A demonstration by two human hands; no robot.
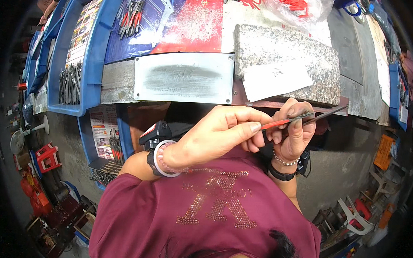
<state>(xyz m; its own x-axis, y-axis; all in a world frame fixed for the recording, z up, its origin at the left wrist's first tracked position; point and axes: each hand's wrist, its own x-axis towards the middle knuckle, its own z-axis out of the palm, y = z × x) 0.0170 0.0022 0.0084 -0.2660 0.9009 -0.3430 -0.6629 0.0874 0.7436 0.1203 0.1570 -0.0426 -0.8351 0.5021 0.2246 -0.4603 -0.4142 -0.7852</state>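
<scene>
Our left fingers (251,116) are pinching a red handle (276,123) — our right fingers (296,132) are grasping its dark end (304,115) and a black rod (327,113), near the slab (282,46).

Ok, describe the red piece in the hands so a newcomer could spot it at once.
Start at the workbench and go to the right part of its near edge. There the left hand pinches a slim red piece, which reaches toward the right hand. Its bright red sets it apart from the dark rod beside it.
</scene>
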